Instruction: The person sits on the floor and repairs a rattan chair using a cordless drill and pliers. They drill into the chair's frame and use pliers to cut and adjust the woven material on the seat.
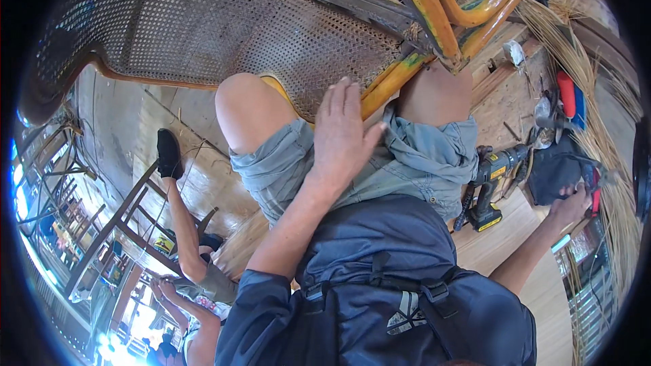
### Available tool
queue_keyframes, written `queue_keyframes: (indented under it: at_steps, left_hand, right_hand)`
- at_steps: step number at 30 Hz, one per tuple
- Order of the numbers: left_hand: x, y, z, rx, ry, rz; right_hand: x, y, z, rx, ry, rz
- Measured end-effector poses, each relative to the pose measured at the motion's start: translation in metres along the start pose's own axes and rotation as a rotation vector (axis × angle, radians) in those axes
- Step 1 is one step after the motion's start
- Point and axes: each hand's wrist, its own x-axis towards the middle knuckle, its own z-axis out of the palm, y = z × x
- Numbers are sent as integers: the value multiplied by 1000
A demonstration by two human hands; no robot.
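Observation:
Across my lap leans a large woven cane panel [224, 24] in a yellow-brown curved frame [388, 88], apparently a piece of furniture. My left hand [344, 125] lies open, fingers stretched, its tips at the panel's lower edge beside the frame. Over to the right, my right hand [575, 201] has curled fingers at a dark cloth bag [553, 173], next to a narrow red piece [596, 193]. What those fingers hold, if anything, cannot be made out. A yellow-and-black cordless drill [494, 173] stands between my right thigh and the bag.
Loose cane strands [583, 71] run down the right side. Near them lie a red-handled tool [565, 95] and a crumpled white piece [514, 53]. Another person's leg with a black shoe [169, 154] stretches out at left, beside a wooden chair frame [112, 224]. A light board [542, 278] lies at lower right.

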Motion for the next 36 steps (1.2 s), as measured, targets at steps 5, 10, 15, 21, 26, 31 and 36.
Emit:
queue_keyframes:
  at_steps: [5, 10, 15, 21, 26, 31, 36]
  left_hand:
    - [3, 26, 7, -194, -12, 127]
    - [-5, 48, -2, -549, -219, 207]
    - [-15, 64, -14, -613, -392, 123]
    - [-29, 46, -23, -408, -342, 102]
    - [-33, 36, -19, -351, -275, 64]
    - [-24, 28, -18, -332, -243, -20]
    - [-20, 15, -18, -345, -147, -24]
  right_hand:
    - [-57, 2, 19, 104, -208, 249]
    - [-162, -60, 60, 170, -544, 549]
    - [-226, -85, 86, 95, -1023, 830]
    - [-236, -92, 117, 177, -1332, 992]
    - [-233, -75, 140, 253, -1474, 1237]
    - [-250, -92, 168, 165, -1420, 1190]
    - [-262, -77, 187, 174, -1294, 1280]
